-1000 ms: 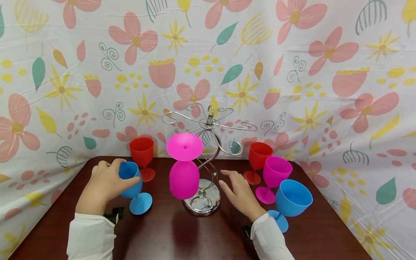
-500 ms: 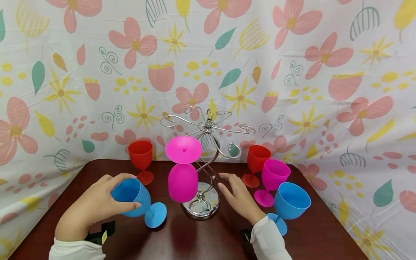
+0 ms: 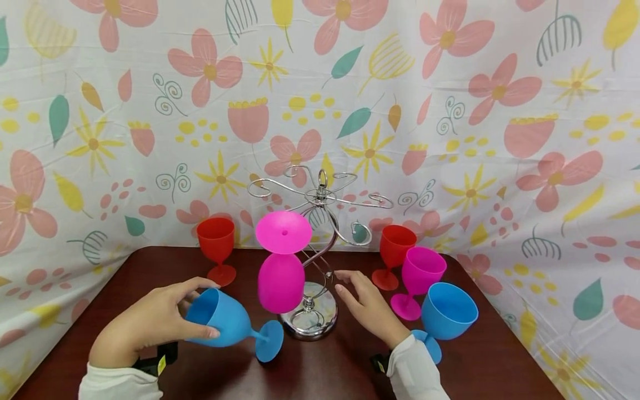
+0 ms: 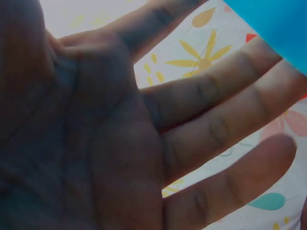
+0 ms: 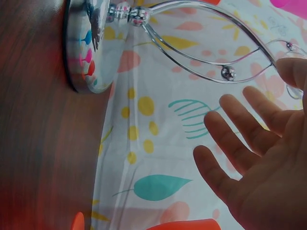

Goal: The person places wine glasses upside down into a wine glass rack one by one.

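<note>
My left hand (image 3: 147, 322) grips the bowl of a blue plastic goblet (image 3: 231, 321) between thumb and fingers. The goblet is tipped nearly sideways, its mouth to the left and its foot to the right, above the table. Only a blue corner of that goblet (image 4: 280, 28) shows in the left wrist view. A pink goblet (image 3: 281, 283) hangs upside down from the silver wire stemware rack (image 3: 321, 194). Just right of the rack's post, my right hand (image 3: 372, 308) holds nothing. The right wrist view shows its fingers (image 5: 230, 139) spread, apart from the rack.
One red goblet (image 3: 217, 239) stands at the back left. On the right, another red goblet (image 3: 396, 247), a pink goblet (image 3: 422, 269) and a blue goblet (image 3: 449, 311) stand in a row. The dark wooden table (image 3: 345, 366) meets a flowered cloth (image 3: 350, 111) behind.
My left hand has moved nearer and turned the blue goblet from slightly tilted to nearly sideways, its foot swinging right toward the rack. My right hand has hardly moved.
</note>
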Demonstrator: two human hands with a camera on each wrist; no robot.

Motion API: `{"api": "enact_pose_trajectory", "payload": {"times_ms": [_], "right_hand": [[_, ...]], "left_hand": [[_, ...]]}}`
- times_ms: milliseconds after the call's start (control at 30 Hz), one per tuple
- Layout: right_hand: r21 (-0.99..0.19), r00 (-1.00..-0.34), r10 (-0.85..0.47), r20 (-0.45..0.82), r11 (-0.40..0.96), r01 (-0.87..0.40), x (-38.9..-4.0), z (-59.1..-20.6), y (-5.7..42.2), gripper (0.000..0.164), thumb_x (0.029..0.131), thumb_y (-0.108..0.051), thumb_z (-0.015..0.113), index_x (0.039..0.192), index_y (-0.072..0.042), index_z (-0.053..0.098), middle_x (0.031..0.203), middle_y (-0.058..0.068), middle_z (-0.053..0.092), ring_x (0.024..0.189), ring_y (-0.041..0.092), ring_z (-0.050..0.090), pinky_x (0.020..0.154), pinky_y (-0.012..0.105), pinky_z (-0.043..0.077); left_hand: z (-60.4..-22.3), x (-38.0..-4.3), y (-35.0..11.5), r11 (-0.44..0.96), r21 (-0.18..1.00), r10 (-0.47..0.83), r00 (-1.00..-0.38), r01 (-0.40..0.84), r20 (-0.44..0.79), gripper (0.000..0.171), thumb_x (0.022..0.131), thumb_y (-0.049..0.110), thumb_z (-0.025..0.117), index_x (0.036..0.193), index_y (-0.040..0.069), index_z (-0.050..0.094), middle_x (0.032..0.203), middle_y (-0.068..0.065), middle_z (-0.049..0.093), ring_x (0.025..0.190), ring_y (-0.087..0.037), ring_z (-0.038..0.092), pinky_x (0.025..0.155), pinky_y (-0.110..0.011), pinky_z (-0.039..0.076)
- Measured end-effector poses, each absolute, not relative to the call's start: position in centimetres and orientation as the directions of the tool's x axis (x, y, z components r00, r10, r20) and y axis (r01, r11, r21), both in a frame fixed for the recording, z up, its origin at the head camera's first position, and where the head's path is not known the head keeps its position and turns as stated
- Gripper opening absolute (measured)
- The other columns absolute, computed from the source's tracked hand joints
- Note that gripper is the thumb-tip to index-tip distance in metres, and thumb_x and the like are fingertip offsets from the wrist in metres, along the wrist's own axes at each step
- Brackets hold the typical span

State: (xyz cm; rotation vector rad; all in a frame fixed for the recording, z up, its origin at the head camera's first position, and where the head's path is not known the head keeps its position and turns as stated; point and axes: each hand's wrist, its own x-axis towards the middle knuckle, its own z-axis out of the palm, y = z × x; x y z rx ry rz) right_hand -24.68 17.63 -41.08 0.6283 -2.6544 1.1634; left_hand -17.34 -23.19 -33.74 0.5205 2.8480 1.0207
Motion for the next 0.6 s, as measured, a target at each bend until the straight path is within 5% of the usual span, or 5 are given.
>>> {"api": "enact_pose_trajectory", "payload": {"times_ms": [333,600], "right_hand": [[-0.63,-0.798,-0.511,0.321,0.514,-0.582,-24.5,-41.1,17.5,0.026,0.1,-0.022,0.064,0.124,-0.014,0.066,0.115,-0.01,0.068,0.104,0.009,0.063,0.091,0.041,0.054],[-0.686,-0.759,-0.576,0.303,0.421,-0.593,-24.3,-41.3,17.3,0.022,0.097,-0.018,0.069,0.119,-0.021,0.068,0.109,-0.011,0.07,0.098,0.011,0.067,0.09,0.047,0.055]], "left_hand": [[-34.7,-18.7,-22.2,0.532,0.758,0.563,-0.826,0.378,0.016,0.068,0.078,0.031,0.087,0.132,0.017,0.048,0.115,-0.011,0.065,0.099,-0.029,0.064,0.073,-0.038,0.058],[-35.0,-19.3,-21.3,0.391,0.822,0.66,-0.748,0.413,0.062,0.062,0.082,0.025,0.084,0.13,0.018,0.046,0.114,-0.01,0.064,0.098,-0.024,0.067,0.077,-0.034,0.058]]}}
